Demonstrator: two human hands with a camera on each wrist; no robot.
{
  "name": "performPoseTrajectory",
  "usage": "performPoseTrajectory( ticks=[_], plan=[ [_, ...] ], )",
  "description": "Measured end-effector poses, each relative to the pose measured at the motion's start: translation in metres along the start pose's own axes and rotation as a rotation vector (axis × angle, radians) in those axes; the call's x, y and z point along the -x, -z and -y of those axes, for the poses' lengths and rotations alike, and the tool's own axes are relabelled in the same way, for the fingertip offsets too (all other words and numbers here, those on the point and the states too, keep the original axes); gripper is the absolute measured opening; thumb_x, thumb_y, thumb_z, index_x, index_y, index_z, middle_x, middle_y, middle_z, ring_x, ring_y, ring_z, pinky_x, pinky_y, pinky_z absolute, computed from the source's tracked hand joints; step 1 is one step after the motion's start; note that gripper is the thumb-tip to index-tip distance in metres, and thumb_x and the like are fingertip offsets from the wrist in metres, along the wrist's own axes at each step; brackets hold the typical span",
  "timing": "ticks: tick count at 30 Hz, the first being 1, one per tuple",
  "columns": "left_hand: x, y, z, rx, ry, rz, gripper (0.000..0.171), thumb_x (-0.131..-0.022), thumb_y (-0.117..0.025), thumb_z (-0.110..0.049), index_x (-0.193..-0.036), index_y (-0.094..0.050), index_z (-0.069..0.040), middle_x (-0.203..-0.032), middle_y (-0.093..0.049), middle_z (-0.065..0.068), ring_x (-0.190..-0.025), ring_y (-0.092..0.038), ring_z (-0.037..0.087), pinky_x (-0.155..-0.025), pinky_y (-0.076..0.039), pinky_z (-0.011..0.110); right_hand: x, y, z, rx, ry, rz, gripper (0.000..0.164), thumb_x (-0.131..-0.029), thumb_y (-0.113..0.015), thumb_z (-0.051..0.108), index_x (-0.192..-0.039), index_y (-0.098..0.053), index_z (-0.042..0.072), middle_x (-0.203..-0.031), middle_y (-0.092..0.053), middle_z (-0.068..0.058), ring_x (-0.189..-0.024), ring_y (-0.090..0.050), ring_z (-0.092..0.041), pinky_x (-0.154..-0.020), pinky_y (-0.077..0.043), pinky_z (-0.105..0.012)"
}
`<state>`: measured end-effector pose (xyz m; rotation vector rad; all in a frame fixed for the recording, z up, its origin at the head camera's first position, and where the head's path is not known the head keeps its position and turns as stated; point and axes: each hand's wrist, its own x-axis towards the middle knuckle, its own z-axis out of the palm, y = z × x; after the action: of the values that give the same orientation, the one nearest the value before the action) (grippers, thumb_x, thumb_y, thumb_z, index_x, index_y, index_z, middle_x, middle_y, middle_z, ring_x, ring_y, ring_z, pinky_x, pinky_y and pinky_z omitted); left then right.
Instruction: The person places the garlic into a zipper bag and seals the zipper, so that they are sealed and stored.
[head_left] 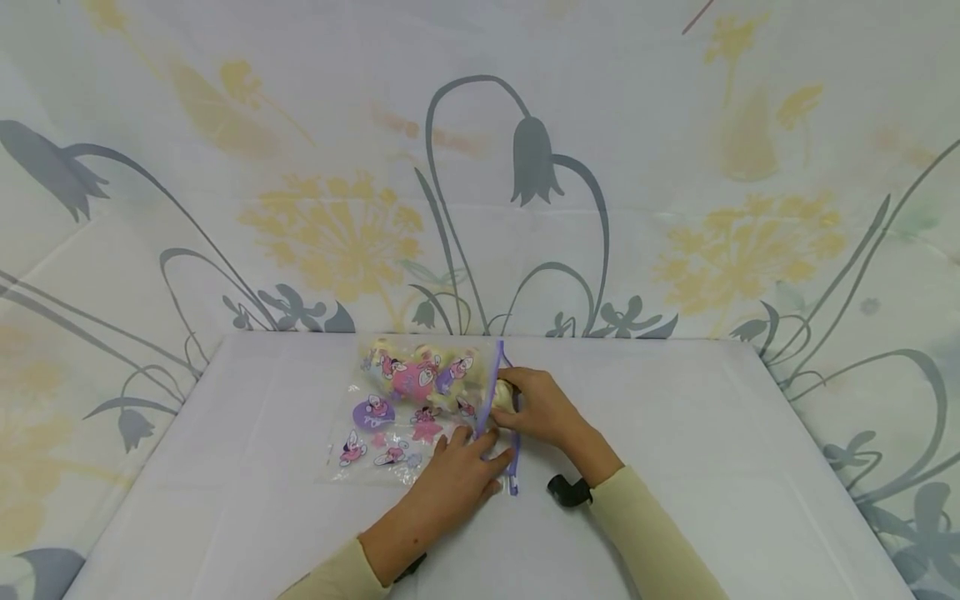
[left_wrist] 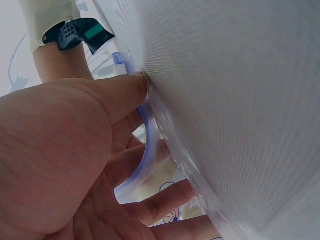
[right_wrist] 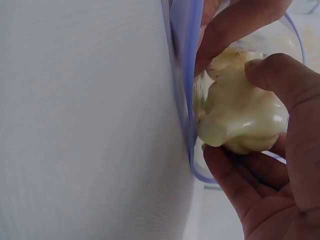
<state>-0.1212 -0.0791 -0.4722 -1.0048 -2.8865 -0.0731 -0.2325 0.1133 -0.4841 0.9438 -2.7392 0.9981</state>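
A clear zip bag [head_left: 367, 458] with cartoon prints and a purple zip edge [head_left: 491, 379] lies on the white table, its mouth towards the right. Several pale yellow lumps show through its upper half. At the mouth my right hand [head_left: 542, 407] grips a shiny, lobed garlic bulb [right_wrist: 245, 107], thumb on one side and fingers beneath. The purple rim surrounds the bulb in the right wrist view. My left hand [head_left: 453, 479] rests with spread fingers on the bag beside the opening. Its thumb [left_wrist: 125, 92] touches the white cloth by the rim in the left wrist view.
White cloth covers the table [head_left: 712, 467]. Behind it hangs a curtain [head_left: 645, 167] printed with grey and yellow flowers. A black wrist camera [head_left: 568, 490] sits at the right wrist, and a zip slider [head_left: 513, 483] hangs at the bag's near corner.
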Motion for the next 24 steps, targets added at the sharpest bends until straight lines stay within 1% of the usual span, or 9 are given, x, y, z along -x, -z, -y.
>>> performPoseTrajectory(
  ticks=[4, 7, 13, 16, 19, 24],
  plan=[
    [0.0001, 0.0005, -0.0003, -0.008, -0.001, -0.003, 0.045, -0.099, -0.075, -0.038, -0.143, -0.069, -0.029, -0.150, -0.059, 0.004, -0.119, -0.057, 0.031, -0.090, -0.061, 0.055, 0.0000, -0.0024, 0.0002, -0.026, -0.042, 0.009, 0.044, -0.087, -0.088, 0.021, -0.125, -0.069, 0.008, -0.095, -0.068, 0.005, -0.086, -0.063, -0.012, -0.077, -0.056, -0.029],
    [-0.0001, -0.0006, -0.0004, -0.014, -0.001, -0.001, 0.045, -0.099, -0.076, -0.039, -0.143, -0.069, -0.030, -0.149, -0.059, 0.004, -0.119, -0.057, 0.031, -0.090, -0.061, 0.055, 0.0006, -0.0033, 0.0014, -0.048, -0.063, 0.004, 0.046, -0.088, -0.089, 0.022, -0.126, -0.069, 0.007, -0.101, -0.071, 0.003, -0.090, -0.067, -0.011, -0.082, -0.059, -0.031],
    [0.0001, -0.0004, -0.0008, -0.027, 0.004, -0.001, 0.045, -0.099, -0.076, -0.039, -0.143, -0.069, -0.030, -0.149, -0.059, 0.004, -0.119, -0.058, 0.032, -0.090, -0.061, 0.054, 0.0005, -0.0006, 0.0046, -0.080, -0.080, 0.013, 0.049, -0.088, -0.090, 0.022, -0.128, -0.069, 0.004, -0.112, -0.075, -0.004, -0.101, -0.075, -0.020, -0.090, -0.062, -0.036],
    [0.0003, -0.0008, -0.0008, -0.028, 0.003, -0.010, 0.045, -0.099, -0.076, -0.039, -0.142, -0.070, -0.030, -0.149, -0.059, 0.004, -0.119, -0.058, 0.032, -0.090, -0.061, 0.054, 0.0006, 0.0021, 0.0058, -0.103, -0.075, 0.028, 0.049, -0.087, -0.090, 0.021, -0.128, -0.069, 0.003, -0.112, -0.075, -0.005, -0.103, -0.075, -0.023, -0.091, -0.062, -0.036],
    [0.0004, -0.0012, -0.0009, -0.020, 0.004, -0.010, 0.045, -0.099, -0.076, -0.039, -0.142, -0.070, -0.030, -0.149, -0.059, 0.004, -0.120, -0.058, 0.032, -0.090, -0.061, 0.055, 0.0015, 0.0037, 0.0057, -0.111, -0.068, 0.043, 0.048, -0.087, -0.090, 0.020, -0.127, -0.069, 0.003, -0.113, -0.074, -0.005, -0.104, -0.075, -0.023, -0.092, -0.062, -0.036],
    [0.0004, -0.0014, -0.0012, -0.013, 0.006, -0.005, 0.044, -0.099, -0.076, -0.039, -0.141, -0.071, -0.029, -0.148, -0.060, 0.003, -0.121, -0.057, 0.032, -0.091, -0.061, 0.055, 0.0035, 0.0056, 0.0049, -0.116, -0.019, 0.034, 0.051, -0.086, -0.089, 0.017, -0.130, -0.067, 0.002, -0.117, -0.071, -0.008, -0.104, -0.073, -0.024, -0.092, -0.062, -0.037]
  ],
)
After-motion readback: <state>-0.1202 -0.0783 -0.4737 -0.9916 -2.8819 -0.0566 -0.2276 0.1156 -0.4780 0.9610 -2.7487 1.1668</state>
